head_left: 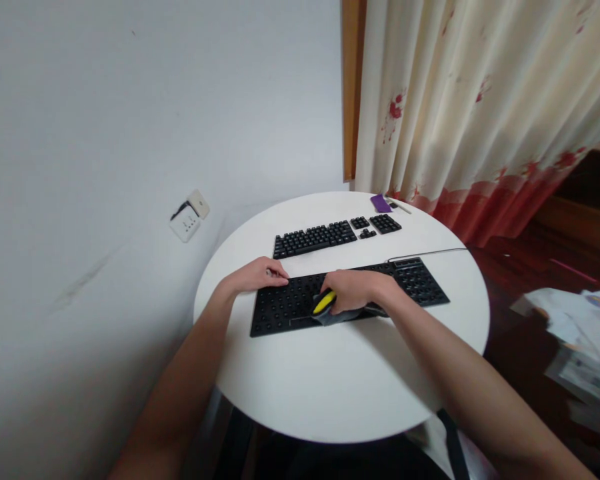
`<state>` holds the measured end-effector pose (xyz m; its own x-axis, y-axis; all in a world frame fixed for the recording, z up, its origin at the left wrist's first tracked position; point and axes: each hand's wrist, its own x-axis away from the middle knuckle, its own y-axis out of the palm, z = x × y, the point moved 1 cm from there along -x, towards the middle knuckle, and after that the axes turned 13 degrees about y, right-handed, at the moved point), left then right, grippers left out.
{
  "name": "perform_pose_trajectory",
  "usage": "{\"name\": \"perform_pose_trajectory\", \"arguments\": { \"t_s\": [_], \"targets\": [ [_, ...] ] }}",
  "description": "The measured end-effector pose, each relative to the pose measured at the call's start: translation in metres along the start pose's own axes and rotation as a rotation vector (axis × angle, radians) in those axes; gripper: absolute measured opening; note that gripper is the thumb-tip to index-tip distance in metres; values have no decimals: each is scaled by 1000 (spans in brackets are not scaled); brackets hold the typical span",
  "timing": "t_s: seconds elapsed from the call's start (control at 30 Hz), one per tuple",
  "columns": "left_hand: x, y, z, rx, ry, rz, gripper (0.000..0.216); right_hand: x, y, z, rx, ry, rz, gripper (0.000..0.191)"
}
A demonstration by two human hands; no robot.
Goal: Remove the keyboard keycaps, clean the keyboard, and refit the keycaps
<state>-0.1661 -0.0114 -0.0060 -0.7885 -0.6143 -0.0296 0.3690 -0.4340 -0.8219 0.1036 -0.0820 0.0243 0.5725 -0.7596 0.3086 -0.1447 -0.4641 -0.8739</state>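
Two black keyboards lie on a round white table (330, 387). The near keyboard (420, 283) has its keycaps off, showing rows of switches. My left hand (260, 275) rests flat on its far left edge, fingers together and stretched. My right hand (353, 290) is closed over the middle of this keyboard, gripping a yellow tool (325, 301) together with a dark grey cloth (337, 315). The far keyboard (330, 237) still carries its keys and lies untouched.
A purple object (380, 203) and a thin stick sit at the table's far edge. The keyboard cable (430, 253) runs right. A wall socket (187, 217) is on the left wall, a flowered curtain (470, 120) behind, and papers (580, 340) on the right.
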Motion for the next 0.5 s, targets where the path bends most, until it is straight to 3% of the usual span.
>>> {"name": "perform_pose_trajectory", "arguments": {
  "t_s": [0.13, 0.27, 0.37, 0.5],
  "targets": [
    [0, 2, -2, 0, -24, 3, 33, 2, -13, 20, -20, 98, 29, 37],
    [-3, 7, -3, 52, -26, 10, 36, -10, 0, 1, -1, 15, 270, 29],
    [-6, 9, -2, 84, 12, 18, 37, -18, 14, -13, 33, -4, 332, 32],
    [-7, 10, 0, 106, 26, 33, 35, -20, 11, -2, 59, 177, 419, 28]
  ]
}}
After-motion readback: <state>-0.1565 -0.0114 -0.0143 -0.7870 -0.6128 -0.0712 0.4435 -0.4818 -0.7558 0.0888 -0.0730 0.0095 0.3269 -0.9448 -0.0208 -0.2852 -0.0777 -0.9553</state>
